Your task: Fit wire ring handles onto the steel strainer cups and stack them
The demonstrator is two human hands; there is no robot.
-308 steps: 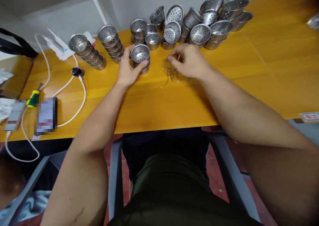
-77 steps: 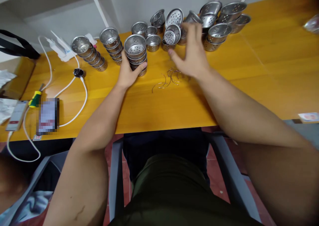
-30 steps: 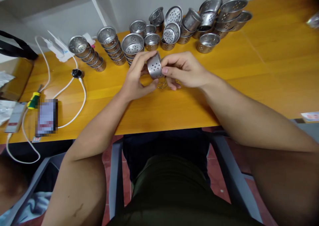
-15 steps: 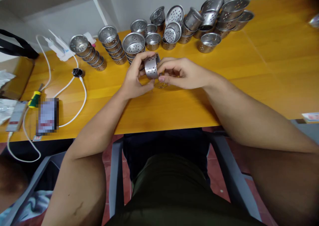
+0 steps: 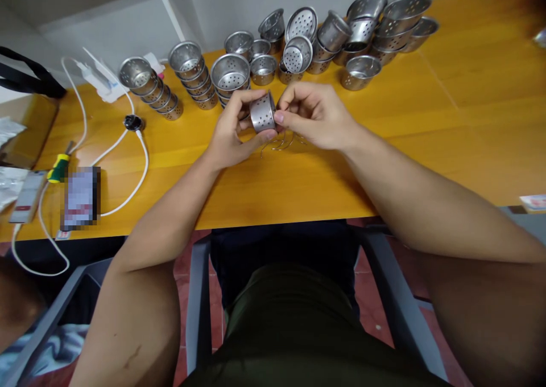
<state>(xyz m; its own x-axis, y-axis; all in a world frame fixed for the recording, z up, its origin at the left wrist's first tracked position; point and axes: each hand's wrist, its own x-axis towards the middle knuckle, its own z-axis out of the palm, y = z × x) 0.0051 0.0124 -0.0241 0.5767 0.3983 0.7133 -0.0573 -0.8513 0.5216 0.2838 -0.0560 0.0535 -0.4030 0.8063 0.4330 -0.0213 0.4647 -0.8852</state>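
My left hand (image 5: pixel 228 134) grips a small perforated steel strainer cup (image 5: pixel 261 114), tipped on its side above the yellow table (image 5: pixel 298 176). My right hand (image 5: pixel 318 114) pinches at the cup's open rim, fingers closed on it; whether a wire lies between them I cannot tell. Loose bent wire handles (image 5: pixel 284 143) lie on the table just under both hands. Right behind my left hand stands a stack of nested strainer cups (image 5: pixel 230 78).
Two more leaning stacks of cups (image 5: pixel 191 71) (image 5: pixel 147 85) stand at the back left. A heap of loose cups (image 5: pixel 354 28) lies at the back right. A white cable (image 5: pixel 128 142), a screwdriver (image 5: pixel 57 168) and a phone (image 5: pixel 80 198) lie at the left.
Since 2.6 s ago my right hand fetched a cup from the heap and both hands took hold of it. In the last second the cup has turned slightly between my fingers.
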